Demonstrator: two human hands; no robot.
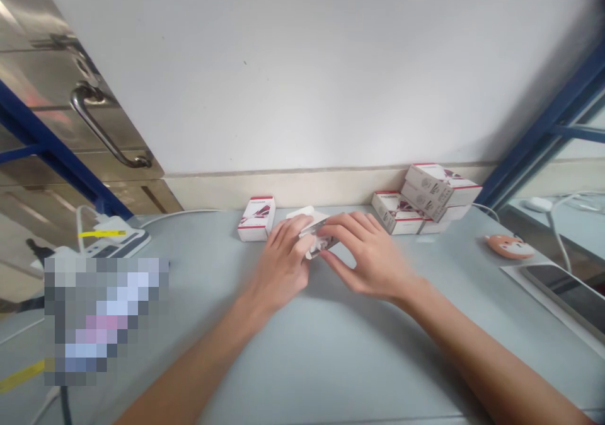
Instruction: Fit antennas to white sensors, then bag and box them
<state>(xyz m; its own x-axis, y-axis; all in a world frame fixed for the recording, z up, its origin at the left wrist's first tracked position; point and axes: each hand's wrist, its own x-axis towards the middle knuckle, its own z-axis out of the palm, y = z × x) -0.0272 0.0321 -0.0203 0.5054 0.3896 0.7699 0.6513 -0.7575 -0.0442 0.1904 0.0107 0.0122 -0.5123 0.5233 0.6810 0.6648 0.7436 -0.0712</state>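
My left hand (283,261) and my right hand (368,255) meet at the middle of the grey table (331,349), both gripping a small white box (317,232) with red print. The box is partly hidden by my fingers and looks open at one end. Just left of my hands stands a closed white and red box (256,218), near the wall.
A stack of several white and red boxes (428,199) lies at the back right against the wall. An orange round object (509,246) and a tablet (562,292) lie at the right. A white power strip (113,236) sits at the left, beside a blurred patch.
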